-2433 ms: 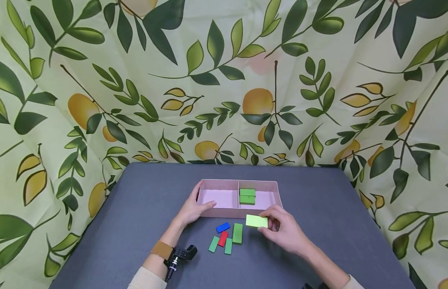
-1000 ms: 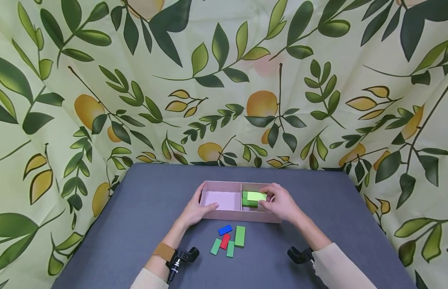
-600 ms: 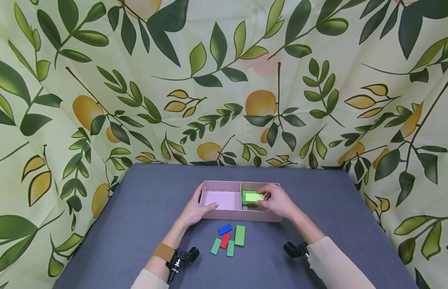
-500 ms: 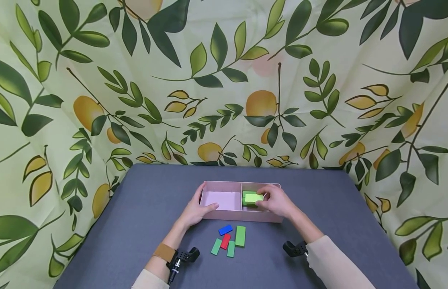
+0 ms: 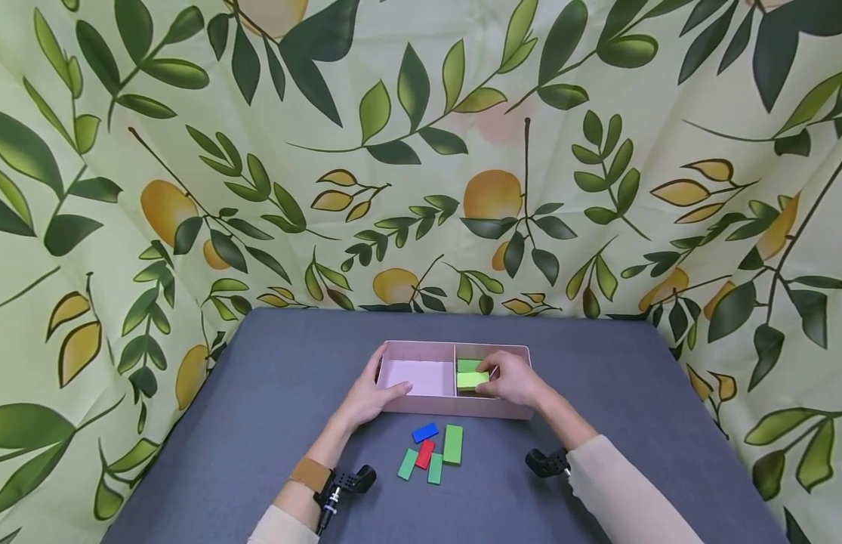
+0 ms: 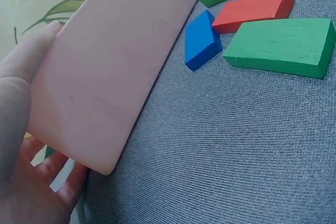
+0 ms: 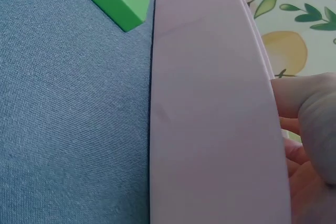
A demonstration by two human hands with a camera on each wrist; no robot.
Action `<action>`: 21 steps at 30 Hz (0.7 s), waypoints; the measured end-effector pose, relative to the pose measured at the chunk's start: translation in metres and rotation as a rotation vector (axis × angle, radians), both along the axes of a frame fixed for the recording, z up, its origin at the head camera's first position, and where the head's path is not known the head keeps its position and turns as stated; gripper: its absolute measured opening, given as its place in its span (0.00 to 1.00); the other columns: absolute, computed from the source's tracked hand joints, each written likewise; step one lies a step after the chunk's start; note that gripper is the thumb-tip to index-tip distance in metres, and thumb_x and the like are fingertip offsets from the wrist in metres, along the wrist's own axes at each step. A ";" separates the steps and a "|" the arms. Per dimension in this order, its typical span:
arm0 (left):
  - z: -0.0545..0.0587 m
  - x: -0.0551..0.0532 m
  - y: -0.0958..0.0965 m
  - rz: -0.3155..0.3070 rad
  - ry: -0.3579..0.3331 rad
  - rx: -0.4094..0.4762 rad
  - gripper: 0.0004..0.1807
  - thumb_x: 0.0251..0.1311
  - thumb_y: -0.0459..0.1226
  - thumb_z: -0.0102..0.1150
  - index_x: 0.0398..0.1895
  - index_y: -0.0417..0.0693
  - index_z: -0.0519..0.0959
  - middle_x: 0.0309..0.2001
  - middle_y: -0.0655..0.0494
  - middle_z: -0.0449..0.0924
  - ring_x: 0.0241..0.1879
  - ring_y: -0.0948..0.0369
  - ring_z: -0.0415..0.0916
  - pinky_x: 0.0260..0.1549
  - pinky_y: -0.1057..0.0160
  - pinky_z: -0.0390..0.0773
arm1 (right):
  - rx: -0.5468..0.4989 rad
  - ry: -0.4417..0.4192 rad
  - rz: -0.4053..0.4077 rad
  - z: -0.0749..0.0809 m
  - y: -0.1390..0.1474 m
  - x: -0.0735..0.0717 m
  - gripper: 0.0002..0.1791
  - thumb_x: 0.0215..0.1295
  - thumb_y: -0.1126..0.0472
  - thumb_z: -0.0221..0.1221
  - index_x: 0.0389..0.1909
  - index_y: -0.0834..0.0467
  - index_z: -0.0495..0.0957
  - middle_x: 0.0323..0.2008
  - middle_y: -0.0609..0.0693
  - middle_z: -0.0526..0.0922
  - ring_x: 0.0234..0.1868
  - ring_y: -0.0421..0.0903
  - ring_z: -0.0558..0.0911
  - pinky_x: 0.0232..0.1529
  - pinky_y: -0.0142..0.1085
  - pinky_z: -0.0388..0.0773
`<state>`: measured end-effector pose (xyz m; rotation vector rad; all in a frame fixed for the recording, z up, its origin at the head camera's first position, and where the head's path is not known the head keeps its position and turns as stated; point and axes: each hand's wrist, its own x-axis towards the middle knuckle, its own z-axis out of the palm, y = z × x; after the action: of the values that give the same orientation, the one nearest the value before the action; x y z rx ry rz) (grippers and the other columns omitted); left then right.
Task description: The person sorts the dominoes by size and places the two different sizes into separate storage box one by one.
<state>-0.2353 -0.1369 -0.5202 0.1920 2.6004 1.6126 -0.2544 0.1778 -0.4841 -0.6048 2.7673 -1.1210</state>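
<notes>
A pink two-compartment box (image 5: 454,406) stands on the table. My left hand (image 5: 362,394) grips its left end, thumb over the front rim; the left wrist view shows the fingers on the far side of the pink wall (image 6: 105,77). My right hand (image 5: 519,380) reaches into the right compartment and pinches a light green wooden block (image 5: 471,381) between thumb and fingers. Behind that block lies a green block (image 5: 469,365), partly covered. In the right wrist view the box wall (image 7: 215,103) hides the right fingertips and the pinched block.
In front of the box lie a blue block (image 5: 424,432), a red block (image 5: 424,454), a larger green block (image 5: 452,444) and two small green blocks (image 5: 407,464). A leaf-patterned cloth (image 5: 421,227) hangs behind the dark table (image 5: 291,340).
My right hand has carried the light green block from in front of the box into the right compartment, then moved it slightly left and nearer the front wall. The left hand keeps its grip.
</notes>
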 end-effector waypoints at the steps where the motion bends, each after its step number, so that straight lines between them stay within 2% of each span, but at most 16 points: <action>1: 0.000 0.000 0.000 0.000 -0.001 0.000 0.55 0.56 0.52 0.74 0.82 0.56 0.51 0.78 0.42 0.55 0.73 0.41 0.57 0.68 0.32 0.56 | 0.008 0.002 0.002 -0.001 -0.001 -0.001 0.16 0.53 0.64 0.75 0.42 0.64 0.85 0.35 0.50 0.80 0.34 0.43 0.76 0.33 0.34 0.75; 9: 0.000 0.000 0.000 0.006 -0.001 -0.005 0.55 0.56 0.52 0.74 0.82 0.56 0.51 0.78 0.43 0.54 0.74 0.41 0.57 0.68 0.32 0.56 | 0.081 0.026 0.024 -0.009 -0.004 -0.005 0.15 0.50 0.64 0.77 0.38 0.62 0.85 0.31 0.46 0.79 0.32 0.41 0.75 0.36 0.35 0.74; 21: 0.002 0.000 0.001 0.006 0.002 -0.020 0.56 0.56 0.52 0.74 0.82 0.54 0.51 0.78 0.44 0.55 0.74 0.42 0.56 0.69 0.34 0.55 | 0.064 0.021 0.065 -0.009 -0.005 -0.004 0.13 0.49 0.66 0.76 0.35 0.62 0.83 0.29 0.46 0.80 0.31 0.41 0.75 0.35 0.35 0.74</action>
<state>-0.2350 -0.1358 -0.5185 0.1847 2.6204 1.5883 -0.2584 0.1730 -0.4929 -0.6981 2.7674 -1.0144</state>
